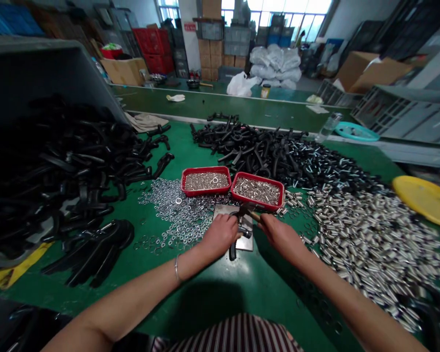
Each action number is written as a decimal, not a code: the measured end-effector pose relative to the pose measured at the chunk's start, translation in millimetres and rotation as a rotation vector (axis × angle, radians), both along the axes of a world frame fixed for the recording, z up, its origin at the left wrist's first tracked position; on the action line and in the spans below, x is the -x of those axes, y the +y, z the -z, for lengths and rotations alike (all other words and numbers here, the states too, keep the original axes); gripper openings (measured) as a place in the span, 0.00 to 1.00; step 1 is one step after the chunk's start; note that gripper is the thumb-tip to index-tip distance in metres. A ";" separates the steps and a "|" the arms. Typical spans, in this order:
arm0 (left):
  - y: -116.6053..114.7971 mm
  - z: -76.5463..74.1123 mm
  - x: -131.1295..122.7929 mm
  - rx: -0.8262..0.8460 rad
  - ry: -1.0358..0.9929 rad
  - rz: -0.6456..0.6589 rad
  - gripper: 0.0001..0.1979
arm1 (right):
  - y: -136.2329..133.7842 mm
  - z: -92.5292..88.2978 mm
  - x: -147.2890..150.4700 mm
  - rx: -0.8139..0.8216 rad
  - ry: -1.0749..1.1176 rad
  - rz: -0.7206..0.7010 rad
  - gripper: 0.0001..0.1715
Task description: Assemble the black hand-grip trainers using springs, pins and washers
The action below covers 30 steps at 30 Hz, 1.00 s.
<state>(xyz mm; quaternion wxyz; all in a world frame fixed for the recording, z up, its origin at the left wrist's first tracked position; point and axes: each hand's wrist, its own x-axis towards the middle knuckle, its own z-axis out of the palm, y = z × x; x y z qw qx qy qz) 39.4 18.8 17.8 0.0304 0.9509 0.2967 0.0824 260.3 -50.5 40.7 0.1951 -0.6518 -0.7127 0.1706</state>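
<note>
My left hand [223, 235] is closed on a black curved handle part [232, 252], which rests over a small metal plate [247, 243] on the green table. In my right hand [276, 231] is the wooden handle of a small hammer [255, 216]. The hammer's dark head sits just above the black part; whether the two touch, I cannot tell. Just beyond my hands stand two red trays: the left tray [205, 192] holds small metal bits, and the right tray [256, 200] holds small metal pins. My left fingers partly hide the black part.
Loose metal rings [183, 215] lie spread to the left. On the right is a large heap of metal sleeves [366, 239]. Black parts are piled at the back [256, 146] and in a tipped grey bin [58, 54]. A yellow lid [425, 200] lies far right.
</note>
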 end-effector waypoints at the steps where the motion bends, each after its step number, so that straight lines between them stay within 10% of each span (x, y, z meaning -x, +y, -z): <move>1: -12.1 1.9 1.5 -0.016 -0.015 -0.061 0.19 | 3.2 -1.8 -1.0 0.035 -0.038 -0.021 0.12; 7: -47.6 22.1 5.3 0.135 -0.245 -0.403 0.38 | -5.9 -16.4 5.6 0.017 -0.001 -0.067 0.11; 14: -33.5 12.0 2.0 0.240 -0.313 -0.403 0.41 | -25.5 -13.0 9.4 0.152 0.041 -0.089 0.13; 20: -1.0 -2.8 18.7 0.962 -0.566 -0.353 0.39 | -61.7 -6.2 -48.5 0.470 0.522 0.299 0.24; 25: 13.1 14.3 29.7 0.430 -0.514 -0.394 0.29 | -84.4 9.9 -106.3 0.459 -0.005 0.243 0.22; 30: 21.1 15.8 37.2 0.208 -0.431 -0.251 0.22 | -77.0 11.6 -99.7 0.079 -0.532 0.214 0.22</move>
